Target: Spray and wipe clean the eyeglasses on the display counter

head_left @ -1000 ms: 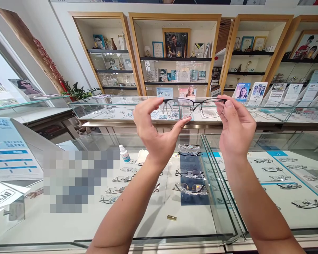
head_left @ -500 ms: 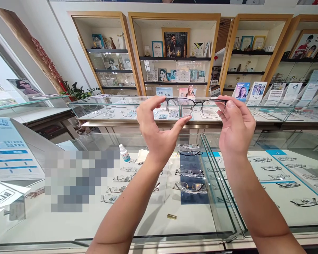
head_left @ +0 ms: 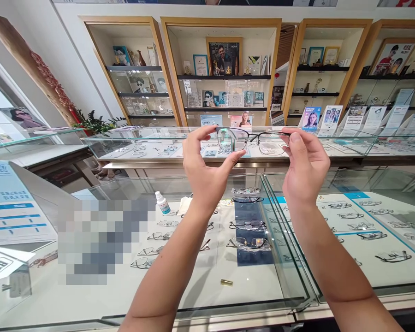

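A pair of eyeglasses [head_left: 251,137] with a dark upper rim and thin lower rims is held up level at the centre of the head view. My left hand [head_left: 205,168] grips its left side, the fingers at the outer top corner and the thumb near the lower rim of that lens. My right hand [head_left: 306,168] pinches the right end between thumb and fingers. Both lenses are see-through, and the left one shows a greenish reflection. The temples are mostly hidden behind the frame and my fingers.
Below my arms is a glass display counter [head_left: 200,299] with rows of eyeglasses [head_left: 248,224]. On it stand a small white bottle [head_left: 162,203], a cloth [head_left: 185,206] and a gold-coloured piece [head_left: 226,282]. A sign [head_left: 17,203] stands at left; wooden shelves [head_left: 164,69] line the back.
The view has shifted slightly. The eyeglasses and my right hand sit a little further left in the picture, and a greenish reflection shows on the left lens. Both hands keep their hold.
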Available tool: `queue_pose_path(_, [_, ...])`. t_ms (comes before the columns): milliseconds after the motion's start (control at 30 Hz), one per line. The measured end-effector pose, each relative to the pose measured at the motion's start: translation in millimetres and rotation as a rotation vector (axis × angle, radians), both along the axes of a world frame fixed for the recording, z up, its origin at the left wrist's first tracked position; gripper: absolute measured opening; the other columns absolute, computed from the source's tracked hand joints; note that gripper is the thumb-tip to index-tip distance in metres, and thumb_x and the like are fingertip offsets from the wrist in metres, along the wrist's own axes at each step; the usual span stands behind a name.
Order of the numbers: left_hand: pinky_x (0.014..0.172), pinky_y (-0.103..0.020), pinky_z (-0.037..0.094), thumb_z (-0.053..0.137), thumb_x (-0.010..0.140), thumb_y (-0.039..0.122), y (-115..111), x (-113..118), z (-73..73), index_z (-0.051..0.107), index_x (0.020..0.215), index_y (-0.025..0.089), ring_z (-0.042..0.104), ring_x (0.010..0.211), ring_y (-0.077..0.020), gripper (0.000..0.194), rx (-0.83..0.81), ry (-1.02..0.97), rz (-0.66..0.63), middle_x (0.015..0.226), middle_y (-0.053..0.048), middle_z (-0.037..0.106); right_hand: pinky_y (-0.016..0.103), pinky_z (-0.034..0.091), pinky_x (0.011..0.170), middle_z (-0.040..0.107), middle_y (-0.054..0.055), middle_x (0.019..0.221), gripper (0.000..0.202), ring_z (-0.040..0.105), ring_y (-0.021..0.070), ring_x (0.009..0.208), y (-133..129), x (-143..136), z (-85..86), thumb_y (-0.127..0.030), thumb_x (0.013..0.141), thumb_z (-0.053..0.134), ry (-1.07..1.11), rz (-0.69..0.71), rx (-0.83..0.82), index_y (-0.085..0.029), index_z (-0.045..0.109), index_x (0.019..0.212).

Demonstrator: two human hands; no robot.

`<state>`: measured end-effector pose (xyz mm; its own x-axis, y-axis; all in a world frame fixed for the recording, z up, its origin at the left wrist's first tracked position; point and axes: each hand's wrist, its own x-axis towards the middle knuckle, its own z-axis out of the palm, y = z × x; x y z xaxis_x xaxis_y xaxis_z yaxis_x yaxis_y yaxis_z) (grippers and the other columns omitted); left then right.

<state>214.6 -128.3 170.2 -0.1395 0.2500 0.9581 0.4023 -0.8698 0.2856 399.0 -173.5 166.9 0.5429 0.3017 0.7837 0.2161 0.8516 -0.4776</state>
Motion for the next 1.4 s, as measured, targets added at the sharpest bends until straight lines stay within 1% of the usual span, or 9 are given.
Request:
queue_pose_path(267, [0.106,-0.042,0.054,0.092,0.084,0.060,7,1,-2.7,0.066,0.135,0.027,0.069,0.121,-0.0278,0.065,-0.009,-0.018,-0.113,0.137,-0.009,0.073,0.047,0.065,0.108,0.079,0.007,0.127,0.037,0.079,0.0267,0.122,-23,-7,5.1,-0.054,0.109,0.056,-0.103,0.074,-0.081,-0.029,0.080,0.121])
queue_pose_path(400, [0.109,-0.043,0.055,0.094,0.084,0.054,-1,2,0.0,0.065,0.136,0.030,0.069,0.130,-0.0282,0.064,-0.069,-0.009,-0.239,0.143,-0.008,0.072,0.045,0.065,0.107,0.079,0.008,0.133,0.045,0.078,0.0279,0.127,-32,-5,7.6,-0.060,0.108,0.055,-0.107,0.106,-0.136,-0.028,0.081,0.126])
queue_pose_path(533, [0.115,-0.044,0.055,0.097,0.081,0.049,-18,-2,-2.8,0.065,0.133,0.029,0.070,0.132,-0.0274,0.064,-0.138,-0.022,-0.380,0.140,-0.009,0.073,0.047,0.065,0.107,0.082,0.009,0.129,0.037,0.079,0.0293,0.127,-48,-4,-0.6,-0.054,0.102,0.066,0.013,0.215,-0.193,-0.026,0.083,0.119])
queue_pose_path(633, [0.116,-0.045,0.056,0.101,0.076,0.046,-37,-9,-18.8,0.065,0.130,0.026,0.072,0.129,-0.0269,0.067,-0.234,-0.063,-0.472,0.136,-0.011,0.075,0.047,0.065,0.107,0.084,0.010,0.125,0.032,0.080,0.0291,0.123,-66,-7,-18.7,-0.049,0.098,0.071,0.064,0.310,-0.246,-0.025,0.083,0.116])
queue_pose_path(900, [0.109,-0.043,0.062,0.104,0.072,0.037,-108,-38,-78.5,0.063,0.127,0.027,0.077,0.123,-0.0245,0.070,-0.463,-0.243,-0.685,0.131,-0.010,0.078,0.048,0.063,0.109,0.085,0.010,0.128,0.029,0.081,0.0287,0.123,-129,-27,-69.5,-0.045,0.098,0.068,0.066,0.458,-0.474,-0.026,0.083,0.113])
queue_pose_path(1000, [0.112,-0.043,0.062,0.104,0.071,0.036,-131,-49,-93.5,0.064,0.126,0.025,0.078,0.122,-0.0244,0.069,-0.483,-0.263,-0.668,0.130,-0.011,0.078,0.049,0.062,0.111,0.086,0.009,0.122,0.024,0.081,0.0278,0.121,-146,-25,-73.0,-0.038,0.094,0.067,-0.008,0.445,-0.570,-0.026,0.084,0.106])
queue_pose_path(1100, [0.113,-0.045,0.062,0.104,0.072,0.033,-152,-58,-106.7,0.066,0.128,0.024,0.077,0.125,-0.0264,0.068,-0.525,-0.199,-0.620,0.130,-0.011,0.078,0.049,0.058,0.113,0.087,0.007,0.120,0.020,0.079,0.0271,0.120,-159,-20,-67.4,-0.033,0.090,0.072,-0.216,0.410,-0.663,-0.026,0.085,0.103])
queue_pose_path(1233, [0.115,-0.046,0.062,0.103,0.075,0.032,-176,-62,-119.7,0.068,0.132,0.024,0.076,0.128,-0.0279,0.067,-0.569,-0.108,-0.619,0.131,-0.012,0.078,0.048,0.055,0.112,0.085,0.008,0.119,0.018,0.077,0.0269,0.116,-170,-17,-61.5,-0.039,0.089,0.080,-0.579,0.486,-0.742,-0.025,0.085,0.099])
queue_pose_path(1400, [0.116,-0.050,0.063,0.102,0.076,0.031,-189,-62,-132.0,0.068,0.132,0.024,0.078,0.126,-0.0287,0.066,-0.630,-0.089,-0.696,0.132,-0.013,0.079,0.045,0.056,0.107,0.085,0.010,0.117,0.027,0.077,0.0266,0.111,-173,-14,-72.8,-0.050,0.084,0.086,-0.621,0.621,-0.835,-0.023,0.086,0.085])
